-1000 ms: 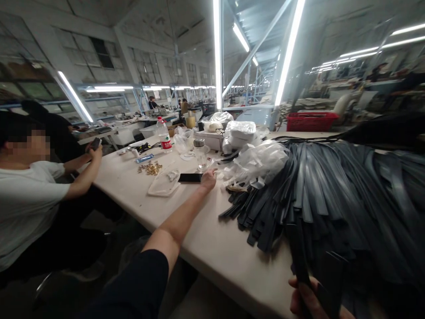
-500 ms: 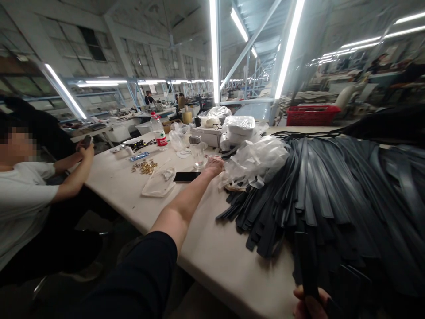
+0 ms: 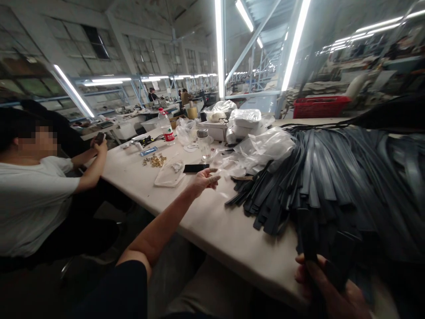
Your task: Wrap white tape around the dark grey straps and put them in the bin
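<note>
Toward the body from the left hand's (image 3: pixel 206 180) fingers, bare tabletop (image 3: pixel 212 228) offers room for a low pass, running rightward until the ends of the strap pile (image 3: pixel 315 177). Ahead and to the right of those fingertips, crumpled clear plastic (image 3: pixel 265 148) blocks a level path. Just beyond the knuckles lies a flat black slab (image 3: pixel 195 169), low enough to cross over; behind it a lidded glass jar (image 3: pixel 203 148) stands upright in the way. Left of these fingers, a shallow tray (image 3: pixel 168 175) leaves open air above. The right hand's (image 3: pixel 327 281) fingers, wrapped round a black strap (image 3: pixel 307 237), face the pile directly ahead; leftward, the way is free.
</note>
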`<state>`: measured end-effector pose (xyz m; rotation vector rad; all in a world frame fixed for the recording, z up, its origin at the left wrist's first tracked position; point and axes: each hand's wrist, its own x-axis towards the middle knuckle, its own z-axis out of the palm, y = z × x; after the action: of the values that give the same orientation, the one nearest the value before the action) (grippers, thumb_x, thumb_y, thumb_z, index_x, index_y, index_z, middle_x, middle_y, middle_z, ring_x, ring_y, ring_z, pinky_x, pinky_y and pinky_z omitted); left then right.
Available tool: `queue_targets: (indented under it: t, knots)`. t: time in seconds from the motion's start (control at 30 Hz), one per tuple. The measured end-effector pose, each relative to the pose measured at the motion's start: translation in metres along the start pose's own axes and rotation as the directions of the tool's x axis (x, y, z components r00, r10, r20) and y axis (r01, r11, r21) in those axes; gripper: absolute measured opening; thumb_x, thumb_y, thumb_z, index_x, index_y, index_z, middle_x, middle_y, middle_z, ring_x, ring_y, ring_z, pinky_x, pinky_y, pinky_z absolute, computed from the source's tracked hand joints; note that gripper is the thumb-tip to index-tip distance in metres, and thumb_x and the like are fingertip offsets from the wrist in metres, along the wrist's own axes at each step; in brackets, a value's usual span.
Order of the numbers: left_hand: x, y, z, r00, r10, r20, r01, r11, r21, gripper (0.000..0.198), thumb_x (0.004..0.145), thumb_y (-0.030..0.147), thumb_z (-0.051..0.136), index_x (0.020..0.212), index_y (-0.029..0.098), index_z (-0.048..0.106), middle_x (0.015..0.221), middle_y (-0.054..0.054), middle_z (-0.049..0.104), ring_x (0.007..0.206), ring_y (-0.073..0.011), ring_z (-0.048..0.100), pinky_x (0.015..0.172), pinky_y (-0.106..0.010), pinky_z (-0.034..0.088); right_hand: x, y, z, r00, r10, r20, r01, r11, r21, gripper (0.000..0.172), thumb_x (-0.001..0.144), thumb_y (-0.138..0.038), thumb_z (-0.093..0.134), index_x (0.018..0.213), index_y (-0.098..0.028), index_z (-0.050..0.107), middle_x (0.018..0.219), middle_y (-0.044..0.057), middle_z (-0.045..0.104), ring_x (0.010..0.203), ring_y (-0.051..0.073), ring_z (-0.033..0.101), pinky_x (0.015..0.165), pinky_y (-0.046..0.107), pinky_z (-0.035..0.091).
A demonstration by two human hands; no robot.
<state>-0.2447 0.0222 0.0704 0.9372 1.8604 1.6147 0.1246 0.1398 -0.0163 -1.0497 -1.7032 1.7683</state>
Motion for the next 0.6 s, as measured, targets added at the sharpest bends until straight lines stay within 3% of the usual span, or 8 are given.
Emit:
queue_targets:
  t: [0.17, 0.3, 0.37, 0.43, 0.5, 0.6]
  knots:
    - [-0.08, -0.018, 0.027, 0.995, -0.02, 0.093, 0.039, 0.976, -0.213, 0.093, 0.065, 0.052, 0.084, 0.139, 0.011, 0.044, 0.057, 0.007, 0.058, 0.047, -0.0107, 0.055, 0.052, -0.024, 0.048, -0.01, -0.03, 0.012, 0.979, -0.006, 0.204, 0.01, 1.0, -0.018, 0.055, 0.082, -0.068, 0.063, 0.097, -0.017, 0.072, 0.058, 0.003, 0.061, 0.056, 0.018, 0.057, 0.049, 0.026, 0.046]
    - [-0.128, -0.026, 0.057, 0.977, -0.017, 0.212, 0.084, 0.947, -0.311, 0.098, 0.068, 0.041, 0.084, 0.148, 0.015, 0.034, 0.063, 0.005, 0.063, 0.047, -0.0111, 0.057, 0.047, -0.022, 0.048, -0.021, -0.049, 0.038, 0.897, 0.01, 0.442, -0.029, 0.999, 0.037, 0.047, 0.086, -0.062, 0.063, 0.101, -0.018, 0.07, 0.065, 0.003, 0.066, 0.054, 0.015, 0.054, 0.06, 0.03, 0.048]
    - [-0.144, -0.029, 0.068, 0.962, -0.021, 0.271, 0.104, 0.949, -0.297, 0.097, 0.071, 0.039, 0.082, 0.151, 0.019, 0.03, 0.066, 0.005, 0.064, 0.047, -0.0107, 0.058, 0.048, -0.022, 0.05, -0.023, -0.053, 0.053, 0.848, 0.053, 0.528, -0.07, 0.997, 0.013, 0.05, 0.086, -0.062, 0.064, 0.107, -0.017, 0.069, 0.061, 0.001, 0.063, 0.054, 0.014, 0.054, 0.058, 0.028, 0.046]
    - [-0.154, -0.03, 0.077, 0.951, -0.025, 0.31, 0.116, 0.954, -0.278, 0.096, 0.073, 0.039, 0.081, 0.152, 0.022, 0.029, 0.067, 0.006, 0.063, 0.048, -0.0106, 0.059, 0.049, -0.022, 0.05, -0.021, -0.056, 0.066, 0.831, 0.094, 0.549, -0.097, 0.995, -0.024, 0.058, 0.083, -0.066, 0.065, 0.113, -0.016, 0.067, 0.056, -0.001, 0.059, 0.052, 0.014, 0.054, 0.052, 0.024, 0.041]
    - [-0.16, -0.03, 0.083, 0.943, -0.031, 0.331, 0.125, 0.956, -0.266, 0.095, 0.074, 0.038, 0.081, 0.152, 0.023, 0.03, 0.066, 0.006, 0.062, 0.049, -0.0101, 0.058, 0.049, -0.021, 0.05, -0.015, -0.058, 0.077, 0.849, 0.106, 0.518, -0.1, 0.994, -0.04, 0.066, 0.077, -0.07, 0.067, 0.114, -0.015, 0.068, 0.052, -0.003, 0.057, 0.049, 0.013, 0.054, 0.047, 0.023, 0.038]
    - [-0.166, -0.03, 0.089, 0.943, -0.05, 0.328, 0.152, 0.943, -0.294, 0.096, 0.073, 0.037, 0.081, 0.153, 0.023, 0.029, 0.064, 0.006, 0.063, 0.051, -0.0106, 0.06, 0.052, -0.021, 0.049, -0.004, -0.064, 0.087, 0.894, -0.006, 0.449, 0.008, 1.0, -0.004, 0.063, 0.072, -0.068, 0.071, 0.102, -0.012, 0.072, 0.047, -0.004, 0.053, 0.044, 0.012, 0.052, 0.047, 0.024, 0.042]
